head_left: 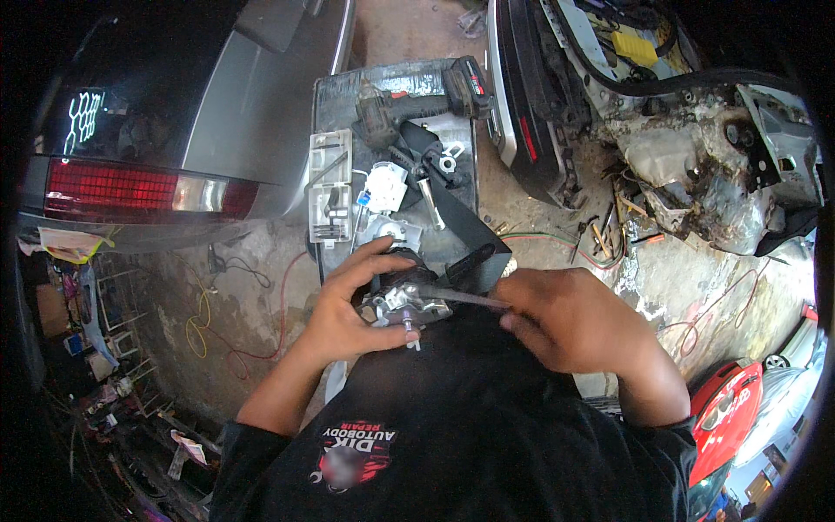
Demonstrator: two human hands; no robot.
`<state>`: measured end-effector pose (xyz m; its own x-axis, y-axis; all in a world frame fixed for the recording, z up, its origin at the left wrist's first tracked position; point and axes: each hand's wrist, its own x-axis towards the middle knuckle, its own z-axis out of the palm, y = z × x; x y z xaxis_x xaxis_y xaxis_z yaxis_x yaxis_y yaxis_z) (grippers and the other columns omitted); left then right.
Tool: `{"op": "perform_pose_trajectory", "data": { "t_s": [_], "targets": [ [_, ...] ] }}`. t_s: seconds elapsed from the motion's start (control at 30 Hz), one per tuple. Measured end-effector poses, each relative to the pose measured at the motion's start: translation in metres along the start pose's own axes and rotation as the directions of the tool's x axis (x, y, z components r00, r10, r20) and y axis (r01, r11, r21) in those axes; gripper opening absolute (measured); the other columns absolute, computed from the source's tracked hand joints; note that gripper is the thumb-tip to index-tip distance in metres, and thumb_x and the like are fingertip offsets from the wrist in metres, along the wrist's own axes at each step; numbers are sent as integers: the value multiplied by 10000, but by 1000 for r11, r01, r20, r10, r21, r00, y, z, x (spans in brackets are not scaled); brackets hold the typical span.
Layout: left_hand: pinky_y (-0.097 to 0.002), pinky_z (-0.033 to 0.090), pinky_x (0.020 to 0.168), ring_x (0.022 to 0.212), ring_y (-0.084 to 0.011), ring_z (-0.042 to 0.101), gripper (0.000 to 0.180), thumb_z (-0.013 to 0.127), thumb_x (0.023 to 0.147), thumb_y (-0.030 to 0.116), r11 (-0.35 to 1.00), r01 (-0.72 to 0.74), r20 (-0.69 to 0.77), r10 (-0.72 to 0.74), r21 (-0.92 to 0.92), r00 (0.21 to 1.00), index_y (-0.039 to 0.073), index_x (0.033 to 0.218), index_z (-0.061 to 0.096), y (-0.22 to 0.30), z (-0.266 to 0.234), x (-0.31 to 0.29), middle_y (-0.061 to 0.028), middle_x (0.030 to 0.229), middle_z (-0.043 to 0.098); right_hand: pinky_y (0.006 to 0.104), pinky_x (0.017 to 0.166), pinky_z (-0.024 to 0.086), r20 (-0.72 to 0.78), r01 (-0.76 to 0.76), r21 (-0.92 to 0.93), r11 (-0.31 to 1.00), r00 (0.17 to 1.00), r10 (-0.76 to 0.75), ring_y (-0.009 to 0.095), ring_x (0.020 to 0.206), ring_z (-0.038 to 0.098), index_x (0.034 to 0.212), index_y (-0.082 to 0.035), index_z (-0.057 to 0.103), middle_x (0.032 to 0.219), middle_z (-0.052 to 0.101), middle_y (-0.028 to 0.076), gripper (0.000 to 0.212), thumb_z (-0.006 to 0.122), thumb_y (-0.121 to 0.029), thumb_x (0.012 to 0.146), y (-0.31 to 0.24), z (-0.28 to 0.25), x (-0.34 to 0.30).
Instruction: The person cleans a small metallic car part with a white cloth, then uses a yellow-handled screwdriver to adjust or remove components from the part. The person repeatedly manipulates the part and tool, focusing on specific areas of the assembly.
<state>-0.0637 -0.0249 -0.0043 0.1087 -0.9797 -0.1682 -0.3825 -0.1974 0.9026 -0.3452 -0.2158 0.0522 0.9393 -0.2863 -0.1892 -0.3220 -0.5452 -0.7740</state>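
Observation:
In front of my chest, my left hand point(341, 309) is closed around a metal and black mechanical part point(402, 300). Its thumb presses near a small shiny pin or bolt at the lower edge of the part. A long, thin grey tool point(465, 298) reaches from my right hand point(570, 322) to the part, and the fingers of that hand are wrapped round its end. Blur keeps me from telling the tool's exact kind. Just beyond my left fingers lies a pale plastic piece point(387, 233), partly hidden by them.
A worktable point(335, 83) bears a cordless power tool point(378, 117), a clear plastic tray point(330, 187), a white plastic part point(385, 185), a silver tool point(431, 204) and a black strip point(478, 230). Car bodies flank it: a tail light point(130, 190) left, stripped bodywork point(670, 165) right. Hoses point(283, 322) cross the floor.

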Motion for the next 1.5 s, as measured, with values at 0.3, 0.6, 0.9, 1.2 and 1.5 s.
{"op": "perform_pose_trajectory", "data": {
  "t_s": [0.3,0.6,0.9,1.2,1.5],
  "targets": [
    [-430,390,1217,1463,-338,547,855,1050,614,294,985,12,-60,-22,-172,998,52,1362,716,13,-19,-10,-238,1543,572,501,743,596,-402,64,63,996,915,-33,384,832,732,1154,-86,720,943,718,136,337,843,-208,864,28,78,29],
    [-421,376,1229,1451,-334,540,1005,1041,637,305,976,86,-55,-99,-199,994,22,1494,597,20,-16,-24,-211,1517,588,479,725,593,-263,67,-232,971,956,-129,333,856,726,1066,-122,716,903,666,85,247,798,-153,835,22,35,28],
    [-407,339,1264,1489,-302,503,1150,1040,659,313,958,93,13,-94,-273,996,25,1626,488,19,-13,-23,-192,1605,528,513,743,575,-146,105,-206,973,980,-137,367,890,727,991,-92,683,935,691,118,178,775,-176,863,20,33,28],
    [-446,271,1302,1559,-345,440,1068,1017,659,354,992,101,80,-95,-71,992,4,1564,570,15,-13,-27,-227,1626,520,516,769,569,-201,106,-202,974,968,-148,395,891,713,996,-62,686,906,692,146,194,766,-127,832,27,43,18],
    [-461,278,1300,1564,-368,443,1063,1018,632,362,945,159,50,-150,-286,987,14,1545,598,19,-4,-24,-272,1629,518,494,792,595,-152,49,-178,983,985,-77,378,906,734,1037,-79,731,939,726,139,220,782,-145,833,18,43,18]
  ]
}}
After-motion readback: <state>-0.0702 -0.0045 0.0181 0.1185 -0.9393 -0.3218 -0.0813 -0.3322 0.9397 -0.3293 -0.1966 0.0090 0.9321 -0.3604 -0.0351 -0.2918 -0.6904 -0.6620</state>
